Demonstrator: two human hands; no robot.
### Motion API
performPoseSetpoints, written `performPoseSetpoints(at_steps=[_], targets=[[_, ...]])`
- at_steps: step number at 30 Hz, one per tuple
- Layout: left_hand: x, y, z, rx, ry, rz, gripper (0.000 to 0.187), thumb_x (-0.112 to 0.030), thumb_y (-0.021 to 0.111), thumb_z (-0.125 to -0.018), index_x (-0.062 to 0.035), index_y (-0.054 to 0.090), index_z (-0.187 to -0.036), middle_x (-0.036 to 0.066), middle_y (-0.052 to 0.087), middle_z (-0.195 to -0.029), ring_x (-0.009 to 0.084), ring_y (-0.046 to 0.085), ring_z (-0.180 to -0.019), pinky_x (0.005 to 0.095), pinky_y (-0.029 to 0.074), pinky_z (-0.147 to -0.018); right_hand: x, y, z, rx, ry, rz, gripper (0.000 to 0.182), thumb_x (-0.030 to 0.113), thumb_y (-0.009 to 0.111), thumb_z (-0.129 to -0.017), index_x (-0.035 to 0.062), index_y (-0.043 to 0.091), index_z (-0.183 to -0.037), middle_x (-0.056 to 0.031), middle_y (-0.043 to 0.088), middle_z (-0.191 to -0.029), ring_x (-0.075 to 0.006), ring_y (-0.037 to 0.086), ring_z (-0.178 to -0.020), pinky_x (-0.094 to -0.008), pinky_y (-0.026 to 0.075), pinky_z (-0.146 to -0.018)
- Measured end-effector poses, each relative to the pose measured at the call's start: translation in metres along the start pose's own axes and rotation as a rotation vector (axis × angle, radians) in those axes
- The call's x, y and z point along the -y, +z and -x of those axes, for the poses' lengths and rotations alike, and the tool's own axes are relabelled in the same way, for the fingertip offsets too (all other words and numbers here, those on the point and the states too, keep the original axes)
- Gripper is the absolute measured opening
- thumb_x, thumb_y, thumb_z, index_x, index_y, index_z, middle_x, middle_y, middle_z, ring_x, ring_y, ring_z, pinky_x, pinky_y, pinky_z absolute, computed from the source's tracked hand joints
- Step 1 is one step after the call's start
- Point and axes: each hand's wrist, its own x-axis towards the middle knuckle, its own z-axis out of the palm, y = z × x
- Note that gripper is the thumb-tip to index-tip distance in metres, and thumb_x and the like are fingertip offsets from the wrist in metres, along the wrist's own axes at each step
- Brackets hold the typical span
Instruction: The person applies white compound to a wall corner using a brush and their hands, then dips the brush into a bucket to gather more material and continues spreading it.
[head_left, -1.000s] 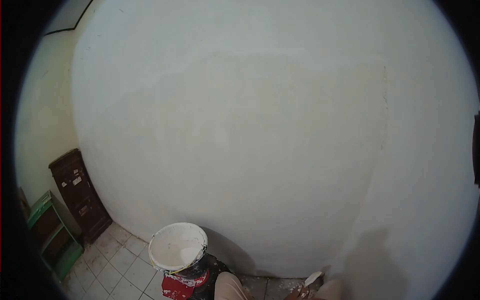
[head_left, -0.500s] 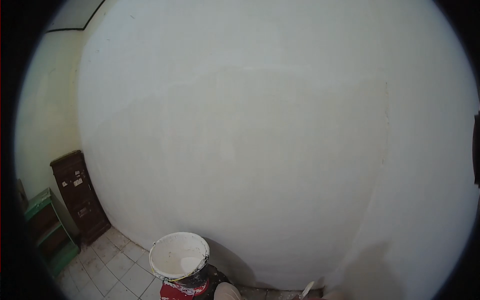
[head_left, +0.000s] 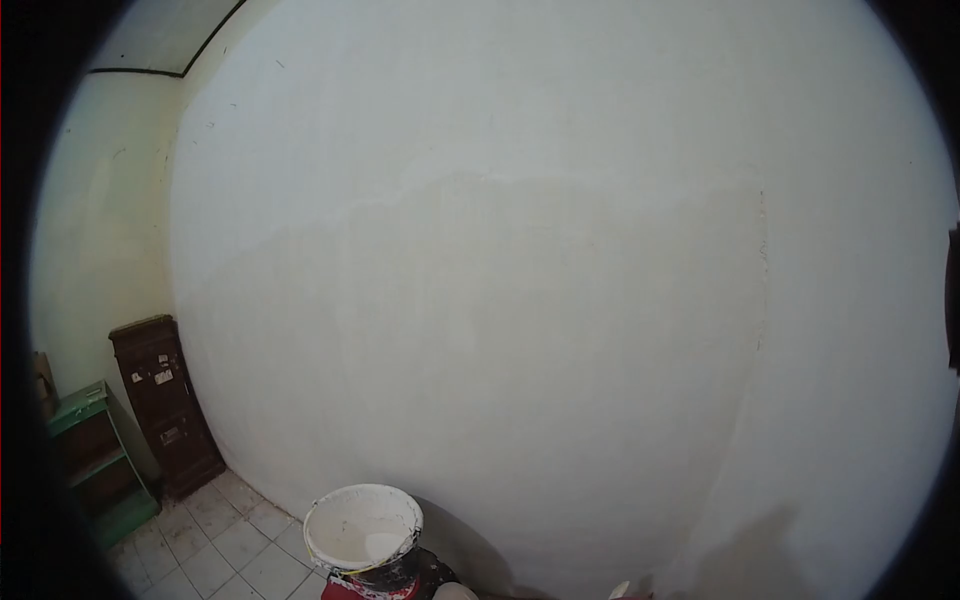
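Neither hand can be made out at the near edge, so I cannot tell whether they are spread or pinching; a pale tip (head_left: 620, 591) shows near right. Left of it stands a white-rimmed bucket (head_left: 342, 525), before the patchy wall (head_left: 500, 330); farther left, a brown cabinet (head_left: 165, 410) and green shelf (head_left: 125, 510)

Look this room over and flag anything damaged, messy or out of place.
On the wall, a rough, broken vertical line toward the right stands out because the surface around it looks smoother; it may be a crack or seam. The bucket is upright, but messily smeared outside.
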Motion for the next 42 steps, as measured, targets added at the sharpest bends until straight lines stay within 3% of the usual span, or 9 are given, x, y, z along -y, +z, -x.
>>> performPoseSetpoints(at_steps=[26, 42], targets=[[0.017, 0.004, 0.01, 0.016, -0.008, 0.056, 0.048, -0.036, 0.039, -0.091, -0.0014, 0.038, -0.124, 0.011, 0.049, -0.115, 0.0222, 0.045, -0.105, 0.0317, 0.034, -0.089, -0.025, -0.009, 0.001, -0.119, 0.043, -0.014, 0.029, 0.029, 0.052, -0.084, 0.0007, 0.052, -0.078, -0.0029, 0.05, -0.063, -0.0131, 0.047, -0.055, -0.0317, 0.038, -0.05], [0.033, 0.03, 0.024, 0.061, -0.007, 0.027, 0.052, -0.038, 0.037, -0.091, -0.001, 0.034, -0.127, 0.012, 0.047, -0.119, 0.0235, 0.044, -0.11, 0.0328, 0.032, -0.093, -0.057, -0.063, 0.018, -0.314, 0.085, -0.052, 0.03, 0.029, 0.052, -0.084, -0.0004, 0.052, -0.076, -0.0036, 0.05, -0.062, -0.0137, 0.047, -0.053, -0.0327, 0.038, -0.049]])
